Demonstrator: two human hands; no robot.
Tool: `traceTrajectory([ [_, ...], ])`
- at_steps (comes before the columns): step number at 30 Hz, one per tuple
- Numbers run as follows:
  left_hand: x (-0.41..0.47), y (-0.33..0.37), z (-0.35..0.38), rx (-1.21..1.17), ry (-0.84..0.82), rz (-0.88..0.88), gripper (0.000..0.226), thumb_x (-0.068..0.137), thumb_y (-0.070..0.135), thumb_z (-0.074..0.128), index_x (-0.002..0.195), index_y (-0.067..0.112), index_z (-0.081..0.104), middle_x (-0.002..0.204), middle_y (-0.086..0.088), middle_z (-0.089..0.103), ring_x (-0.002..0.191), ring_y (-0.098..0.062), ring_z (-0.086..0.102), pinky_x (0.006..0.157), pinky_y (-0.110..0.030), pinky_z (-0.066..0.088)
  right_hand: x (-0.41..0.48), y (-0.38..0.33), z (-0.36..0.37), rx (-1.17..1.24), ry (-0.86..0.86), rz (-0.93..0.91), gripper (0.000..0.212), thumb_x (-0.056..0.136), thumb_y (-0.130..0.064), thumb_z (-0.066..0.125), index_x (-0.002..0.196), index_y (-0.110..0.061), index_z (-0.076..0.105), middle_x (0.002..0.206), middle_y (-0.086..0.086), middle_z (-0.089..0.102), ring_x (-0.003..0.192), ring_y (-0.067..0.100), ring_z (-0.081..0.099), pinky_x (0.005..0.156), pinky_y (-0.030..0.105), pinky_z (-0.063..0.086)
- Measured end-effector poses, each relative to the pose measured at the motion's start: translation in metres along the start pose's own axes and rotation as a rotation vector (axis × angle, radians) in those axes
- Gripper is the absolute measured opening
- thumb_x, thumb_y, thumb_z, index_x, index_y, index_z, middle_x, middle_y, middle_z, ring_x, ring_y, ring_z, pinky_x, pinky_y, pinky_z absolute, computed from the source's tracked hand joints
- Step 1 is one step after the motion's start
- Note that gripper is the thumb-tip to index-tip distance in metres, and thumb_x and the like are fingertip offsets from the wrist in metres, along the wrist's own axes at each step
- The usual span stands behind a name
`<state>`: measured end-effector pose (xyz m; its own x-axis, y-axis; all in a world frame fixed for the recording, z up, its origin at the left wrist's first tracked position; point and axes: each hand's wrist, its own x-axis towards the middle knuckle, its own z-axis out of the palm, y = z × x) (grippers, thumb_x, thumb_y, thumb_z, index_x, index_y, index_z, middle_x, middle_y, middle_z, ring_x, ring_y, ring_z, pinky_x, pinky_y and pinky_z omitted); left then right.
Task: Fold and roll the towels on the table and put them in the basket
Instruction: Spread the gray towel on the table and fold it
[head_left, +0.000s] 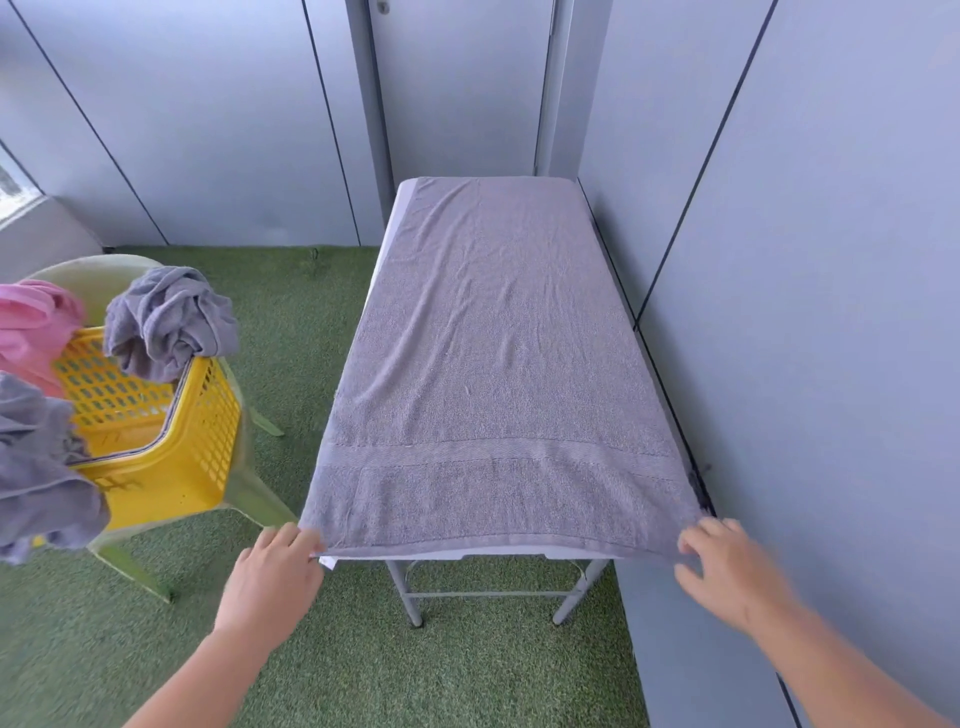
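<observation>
A grey towel (493, 338) is seen spread flat along a narrow table (397, 208), covering nearly the whole top, with its banded near end hanging slightly over the table's front edge. The near left corner is pinched by the left hand (275, 566), fingers curled round the hem. The right hand (727, 566) is placed at the near right corner, fingers over the cloth and thumb below; it is blurred, and whether the corner is actually gripped cannot be told. To the left, well apart from the table, a yellow basket (202, 415) is set on a pale green chair (249, 493). A crumpled towel (166, 317) is draped over the basket's far rim, a pink towel (31, 322) lies beside it, and another grey one (36, 467) hangs over the near rim. Green turf (311, 649) is laid underfoot, and grey panels (831, 260) stand just beside the table's right side.
</observation>
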<state>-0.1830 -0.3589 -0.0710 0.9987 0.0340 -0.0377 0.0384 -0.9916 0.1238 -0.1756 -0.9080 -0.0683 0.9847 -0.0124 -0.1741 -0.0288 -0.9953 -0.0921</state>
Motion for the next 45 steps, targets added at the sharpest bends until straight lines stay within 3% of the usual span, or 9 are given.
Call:
traceTrajectory([
  [5, 0.051, 0.118, -0.003, -0.092, -0.096, 0.182, 0.042, 0.101, 0.034, 0.043, 0.143, 0.031, 0.044, 0.144, 0.014, 0.046, 0.134, -0.009, 0.04, 0.112, -0.035, 0.035, 0.051, -0.126, -0.011, 0.082, -0.081, -0.172, 0.055, 0.092, -0.046, 0.052, 0.144, -0.029, 0.042, 0.148, -0.007, 0.037, 0.137, 0.017, 0.035, 0.11, 0.039, 0.038],
  [10, 0.073, 0.178, 0.023, -0.031, -0.239, 0.285, 0.057, 0.104, 0.048, 0.039, 0.155, 0.041, 0.015, 0.167, 0.007, 0.012, 0.154, -0.02, 0.006, 0.124, -0.048, 0.012, 0.078, -0.195, 0.008, 0.059, -0.202, -0.277, 0.071, 0.095, -0.049, 0.051, 0.154, -0.035, 0.014, 0.165, -0.001, 0.003, 0.151, 0.026, 0.005, 0.12, 0.054, 0.015],
  [15, 0.059, 0.093, 0.043, 0.054, -0.282, 0.147, 0.062, 0.099, 0.066, 0.018, 0.156, 0.049, 0.002, 0.166, 0.015, -0.006, 0.154, -0.015, -0.008, 0.124, -0.049, 0.003, 0.066, -0.099, 0.025, -0.039, -0.125, -0.197, 0.063, 0.098, -0.062, 0.027, 0.155, -0.043, 0.008, 0.164, -0.006, -0.004, 0.152, 0.021, 0.002, 0.12, 0.045, 0.009],
  [19, 0.038, 0.045, 0.035, 0.066, -0.26, 0.169, 0.078, 0.087, 0.08, 0.0, 0.154, 0.048, 0.024, 0.164, 0.013, 0.02, 0.152, -0.016, 0.017, 0.121, -0.046, 0.021, 0.046, -0.031, 0.02, -0.068, -0.107, -0.114, 0.072, 0.089, -0.068, 0.011, 0.152, -0.039, 0.029, 0.162, -0.005, 0.022, 0.147, 0.018, 0.019, 0.114, 0.041, 0.029],
  [23, 0.076, 0.078, 0.014, 0.006, -0.186, 0.168, 0.063, 0.093, 0.072, 0.014, 0.146, 0.046, 0.036, 0.154, 0.014, 0.037, 0.142, -0.014, 0.033, 0.112, -0.043, 0.033, 0.083, -0.059, -0.003, -0.005, -0.062, -0.094, 0.065, 0.093, -0.065, 0.026, 0.148, -0.032, 0.036, 0.156, -0.003, 0.03, 0.142, 0.02, 0.024, 0.113, 0.042, 0.032],
  [29, 0.184, 0.172, 0.017, -0.009, -0.173, 0.383, 0.055, 0.102, 0.052, 0.039, 0.153, 0.04, 0.024, 0.165, 0.007, 0.017, 0.153, -0.019, 0.011, 0.122, -0.046, 0.018, 0.173, -0.167, -0.014, 0.045, -0.161, -0.242, 0.08, 0.091, -0.051, 0.058, 0.155, -0.034, 0.015, 0.164, 0.002, 0.006, 0.15, 0.027, 0.008, 0.117, 0.052, 0.024],
  [33, 0.212, 0.133, 0.034, 0.01, -0.29, 0.319, 0.062, 0.099, 0.057, 0.042, 0.155, 0.04, 0.021, 0.166, 0.01, 0.011, 0.154, -0.019, 0.006, 0.123, -0.048, 0.015, 0.181, -0.135, -0.006, -0.015, -0.218, -0.137, 0.075, 0.092, -0.057, 0.05, 0.155, -0.037, 0.013, 0.165, -0.002, 0.003, 0.15, 0.023, 0.007, 0.117, 0.049, 0.022],
  [39, 0.203, 0.015, 0.034, 0.01, -0.195, 0.358, 0.055, 0.09, 0.068, 0.04, 0.133, 0.038, 0.056, 0.141, 0.014, 0.049, 0.126, -0.017, 0.055, 0.102, -0.035, 0.042, 0.159, -0.045, -0.021, -0.122, -0.228, 0.11, 0.067, 0.093, -0.061, 0.042, 0.152, -0.039, 0.02, 0.161, -0.005, 0.016, 0.146, 0.018, 0.016, 0.112, 0.039, 0.032],
  [45, 0.285, 0.083, 0.003, -0.062, -0.134, 0.383, 0.057, 0.097, 0.067, 0.028, 0.146, 0.039, 0.038, 0.155, 0.012, 0.035, 0.145, -0.015, 0.03, 0.115, -0.042, 0.03, 0.236, -0.108, -0.049, -0.025, -0.196, 0.042, 0.069, 0.094, -0.057, 0.047, 0.154, -0.033, 0.022, 0.161, -0.001, 0.018, 0.147, 0.022, 0.017, 0.114, 0.045, 0.031],
])
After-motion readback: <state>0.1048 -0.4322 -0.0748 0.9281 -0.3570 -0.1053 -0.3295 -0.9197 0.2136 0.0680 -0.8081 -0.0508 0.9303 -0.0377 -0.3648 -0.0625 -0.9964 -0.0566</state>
